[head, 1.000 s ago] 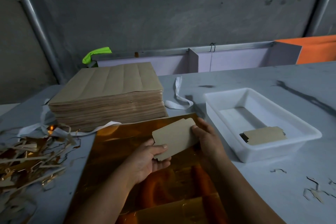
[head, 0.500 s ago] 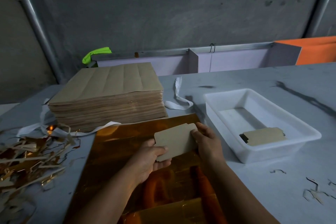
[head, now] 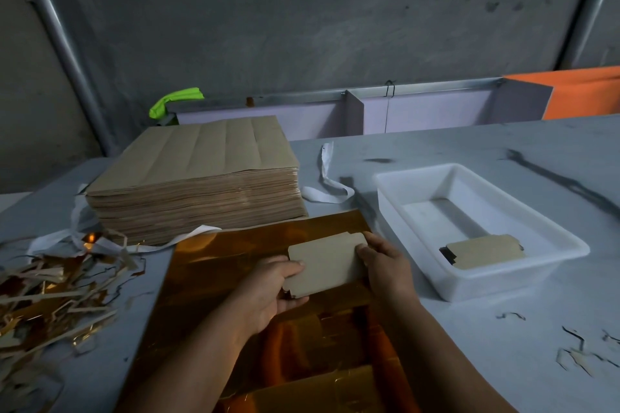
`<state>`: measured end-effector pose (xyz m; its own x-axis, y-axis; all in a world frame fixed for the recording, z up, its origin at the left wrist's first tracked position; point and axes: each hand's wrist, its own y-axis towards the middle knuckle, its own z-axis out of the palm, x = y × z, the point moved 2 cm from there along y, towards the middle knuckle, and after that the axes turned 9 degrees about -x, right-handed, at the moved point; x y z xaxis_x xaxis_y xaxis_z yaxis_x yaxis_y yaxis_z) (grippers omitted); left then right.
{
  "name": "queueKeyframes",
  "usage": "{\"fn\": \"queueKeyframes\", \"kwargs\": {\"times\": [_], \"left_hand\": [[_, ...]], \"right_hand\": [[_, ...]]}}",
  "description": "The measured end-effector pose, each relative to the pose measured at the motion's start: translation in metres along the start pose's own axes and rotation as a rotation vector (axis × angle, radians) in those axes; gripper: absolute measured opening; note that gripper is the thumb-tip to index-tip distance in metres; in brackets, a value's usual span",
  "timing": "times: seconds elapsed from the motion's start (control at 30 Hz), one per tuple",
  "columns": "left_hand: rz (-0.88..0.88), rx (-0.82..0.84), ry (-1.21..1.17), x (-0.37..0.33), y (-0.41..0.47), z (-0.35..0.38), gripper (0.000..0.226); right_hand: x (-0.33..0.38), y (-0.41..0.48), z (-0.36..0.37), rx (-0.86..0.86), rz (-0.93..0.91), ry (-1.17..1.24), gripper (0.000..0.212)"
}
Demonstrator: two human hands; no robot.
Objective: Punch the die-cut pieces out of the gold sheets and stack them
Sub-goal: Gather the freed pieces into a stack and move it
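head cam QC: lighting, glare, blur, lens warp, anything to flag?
Head view: dim overall, with the back wall dark. The gold sheet acts as a mirror and shows orange reflections of the arms. The white tray is the brightest area but is not blown out. The left hand, right hand and the card they hold are sharp, with no motion blur. The pole at left slants, probably from the wide-angle lens.

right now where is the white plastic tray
In the head view the white plastic tray sits on the table at right, just right of the gold sheet and the right hand.
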<state>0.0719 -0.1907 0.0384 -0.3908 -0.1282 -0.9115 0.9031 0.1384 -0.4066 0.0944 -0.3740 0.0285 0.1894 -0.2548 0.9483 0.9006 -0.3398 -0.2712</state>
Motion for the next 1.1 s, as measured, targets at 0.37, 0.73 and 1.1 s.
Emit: {"fn": "queueKeyframes", "kwargs": {"times": [0.37,0.73,1.1], "left_hand": [[-0.026,-0.073,-0.047,-0.006,0.003,0.004,0.019],[0.06,-0.044,-0.066,-0.022,0.01,0.034,0.023],[0.076,0.049,-0.176,-0.039,0.014,0.087,0.021]], "right_hand": [[0.008,0.0,-0.003,0.024,-0.001,0.019,0.029],[0.034,0.014,-0.022,0.009,-0.089,0.02,0.027],[0.062,0.038,-0.051,-0.107,-0.154,0.109,0.026]]}}
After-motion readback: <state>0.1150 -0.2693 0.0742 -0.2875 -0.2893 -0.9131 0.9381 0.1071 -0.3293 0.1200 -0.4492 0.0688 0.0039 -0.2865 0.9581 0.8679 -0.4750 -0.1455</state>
